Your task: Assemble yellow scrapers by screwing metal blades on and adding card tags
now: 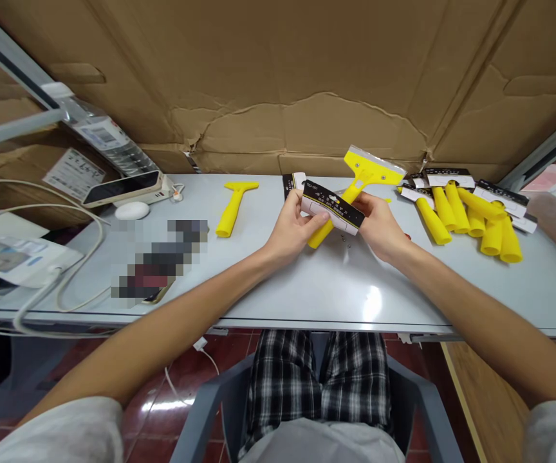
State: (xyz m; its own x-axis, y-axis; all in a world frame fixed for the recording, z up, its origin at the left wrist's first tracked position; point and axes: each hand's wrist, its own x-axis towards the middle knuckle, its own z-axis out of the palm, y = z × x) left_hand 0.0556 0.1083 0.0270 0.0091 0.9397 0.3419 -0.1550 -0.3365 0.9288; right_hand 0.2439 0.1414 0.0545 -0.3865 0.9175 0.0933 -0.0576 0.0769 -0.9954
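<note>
A yellow scraper with a clear-covered blade edge is held tilted above the table, its wide head pointing away from me. Across its handle lies a black and white packaging card. My left hand is closed on the card's left end, thumb pressed on its front. My right hand grips the scraper and the card's right end from behind, its fingertips partly hidden. Below them, a few small screws lie on the table. Another yellow scraper, without a card, rests to the left.
Several yellow scrapers with cards are heaped at the right. At the left are a pixelated phone-like object, a white mouse, a phone, a plastic bottle and looping cables. Cardboard walls the back of the table.
</note>
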